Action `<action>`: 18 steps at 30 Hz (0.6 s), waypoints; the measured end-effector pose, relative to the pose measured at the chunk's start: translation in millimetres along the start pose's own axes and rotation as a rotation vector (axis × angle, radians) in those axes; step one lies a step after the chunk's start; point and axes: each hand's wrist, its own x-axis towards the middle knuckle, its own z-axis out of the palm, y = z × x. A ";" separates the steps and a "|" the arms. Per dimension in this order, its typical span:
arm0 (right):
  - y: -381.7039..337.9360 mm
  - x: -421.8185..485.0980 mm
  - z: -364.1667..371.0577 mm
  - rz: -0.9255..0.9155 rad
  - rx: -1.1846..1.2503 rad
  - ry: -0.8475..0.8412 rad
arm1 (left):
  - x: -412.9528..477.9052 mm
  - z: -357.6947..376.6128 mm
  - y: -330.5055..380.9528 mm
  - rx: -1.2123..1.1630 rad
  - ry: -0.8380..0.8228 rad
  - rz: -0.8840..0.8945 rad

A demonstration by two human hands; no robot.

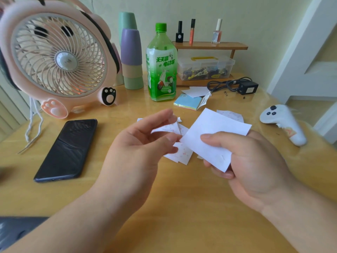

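– pale wooden table [182,207] first, with both forearms reaching in over its near edge. what are the hands doing?

– right hand [251,165] holds a white paper square [215,136], thumb pressed on top, fingers curled beneath. the sheet is lifted off the wood and tilts up to the right.

– and the other one?

– left hand [138,143] has its fingers curled, pinching a speckled scrap [167,127] between thumb and fingertips, just beside the square's left corner. i cannot tell whether the two papers touch.

– anything below them?

– more speckled pieces [182,154] lie flat on the table under the hands, and another piece [230,115] shows behind the square.

– off to the sides?

– dark phone [67,150] lying screen up on the left, white controller [284,123] on the right, both well apart from the hands.

– farther back?

– pastel sticky pad [187,103] with loose white sheets [197,91] near it, then a green bottle [162,66] standing upright. a black adapter [248,87] with its coiled cable sits to the right.

– and at the wall?

– pink fan [58,57] far left, stacked cups [131,52] beside it, a clear box [204,67] under a small wooden shelf [209,45], three polish bottles [192,31] on top.
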 end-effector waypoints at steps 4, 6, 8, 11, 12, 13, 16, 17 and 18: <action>1.1 0.9 -2.7 0.018 -0.018 0.016 | -6.9 -2.9 1.4 0.435 -0.137 0.350; 1.3 1.4 -2.9 0.019 -0.019 0.014 | -9.1 -2.4 -1.8 0.540 -0.192 0.420; 0.8 1.8 -2.1 0.016 0.001 -0.001 | -8.4 -2.4 -4.1 0.568 -0.211 0.423; 0.4 2.4 -1.5 0.008 0.035 -0.029 | -6.9 -1.6 -4.7 0.604 -0.202 0.439; 0.5 2.5 -1.5 0.005 0.040 -0.035 | -6.2 -1.3 -5.3 0.614 -0.192 0.445; 0.6 2.1 -1.6 0.002 0.042 -0.039 | -5.5 -1.2 -6.1 0.613 -0.182 0.441; 0.5 1.1 -1.5 0.003 0.044 -0.049 | -3.8 -1.4 -9.2 0.576 -0.167 0.411; 0.3 0.8 -1.5 0.006 0.045 -0.054 | -3.6 -1.3 -9.9 0.566 -0.168 0.405; 0.2 0.6 -1.7 0.008 0.044 -0.058 | -3.3 -1.6 -10.4 0.558 -0.169 0.401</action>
